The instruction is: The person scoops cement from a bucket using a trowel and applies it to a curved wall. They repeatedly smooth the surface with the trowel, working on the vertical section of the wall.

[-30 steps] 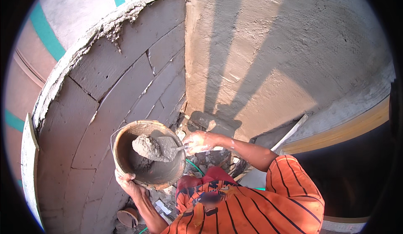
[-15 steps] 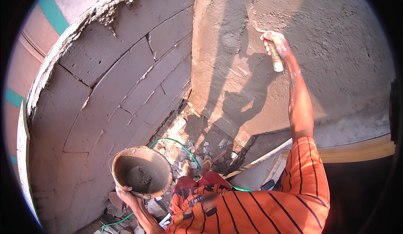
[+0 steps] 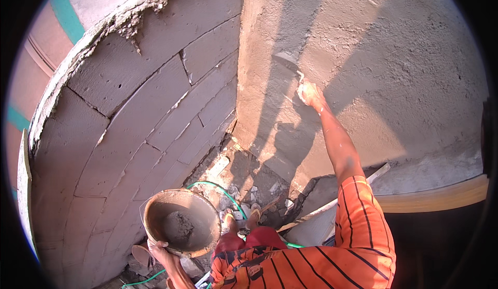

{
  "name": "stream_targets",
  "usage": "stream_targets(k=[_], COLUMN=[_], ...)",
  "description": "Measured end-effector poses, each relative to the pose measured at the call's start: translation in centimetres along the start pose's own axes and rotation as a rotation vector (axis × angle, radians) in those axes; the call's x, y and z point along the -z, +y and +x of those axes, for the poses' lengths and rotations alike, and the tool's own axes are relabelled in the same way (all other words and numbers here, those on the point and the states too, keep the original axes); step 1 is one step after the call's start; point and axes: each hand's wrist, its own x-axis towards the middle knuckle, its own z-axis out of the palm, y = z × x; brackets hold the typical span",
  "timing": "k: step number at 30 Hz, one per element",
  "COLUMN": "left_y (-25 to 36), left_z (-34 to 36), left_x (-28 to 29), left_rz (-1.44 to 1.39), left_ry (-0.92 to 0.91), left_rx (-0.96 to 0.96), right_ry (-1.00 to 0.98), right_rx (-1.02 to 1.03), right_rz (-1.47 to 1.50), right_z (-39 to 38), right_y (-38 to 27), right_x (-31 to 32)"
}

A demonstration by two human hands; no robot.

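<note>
My right hand (image 3: pixel 309 93), flecked with pale mortar, is closed round the handle of a trowel (image 3: pixel 287 58). The trowel's blade lies against the rough grey mortar coat of the wall (image 3: pixel 373 60) in front of me; my fist hides most of its handle. Low on the left, my left hand (image 3: pixel 159 248) grips the near rim of a round bucket (image 3: pixel 210 206). Wet grey mortar (image 3: pixel 179 225) sits in the bottom of the bucket, which is tilted a little.
A bare block wall (image 3: pixel 140 112) with open joints rises on the left and meets the mortared wall at a corner. Rubble (image 3: pixel 220 165) and a green hose (image 3: pixel 228 194) lie round my feet. Planks (image 3: pixel 316 208) lean at the right, near a yellowish ledge (image 3: pixel 436 193).
My right hand has swept the trowel down and to the left across the wall, toward the corner. The bucket has shifted slightly right and down, still in my left hand.
</note>
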Motion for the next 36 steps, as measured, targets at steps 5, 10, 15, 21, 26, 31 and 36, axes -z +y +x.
stream_targets(k=[5, 10, 15, 21, 26, 31, 36], left_y=[0.4, 0.1, -1.9, -1.3, -1.0, -0.4, -1.9], left_z=[1.0, 1.8, 3.1, 0.9, -1.7, -0.9, -1.0], left_x=[-1.4, -2.2, -3.5, -9.4, -15.4, -17.7, -17.5], left_rz=[-0.016, -0.157, -0.079, 0.133, 0.163, 0.139, 0.236], left_ry=[0.001, -0.054, -0.092, -0.203, -0.478, -0.583, -0.685], left_rx=[0.021, 0.062, 0.016, -0.063, -0.035, -0.132, -0.151], right_ry=[0.247, 0.227, 0.61, -0.347, -0.702, -0.557, -0.286], right_rx=[0.114, -0.016, 0.155, 0.533, 0.668, 0.663, 0.734], right_rz=[0.257, 0.48, 0.277, -0.043, -0.281, -0.166, -0.405], right_z=[0.6, -1.7, -4.6, -18.7, -28.2, -32.3, -29.8], right_y=[1.3, 1.3, 0.1, -13.6, -18.3, -18.7, -16.5], right_x=[11.4, 23.1, 31.2, 19.6, -0.3, -5.5, -0.1])
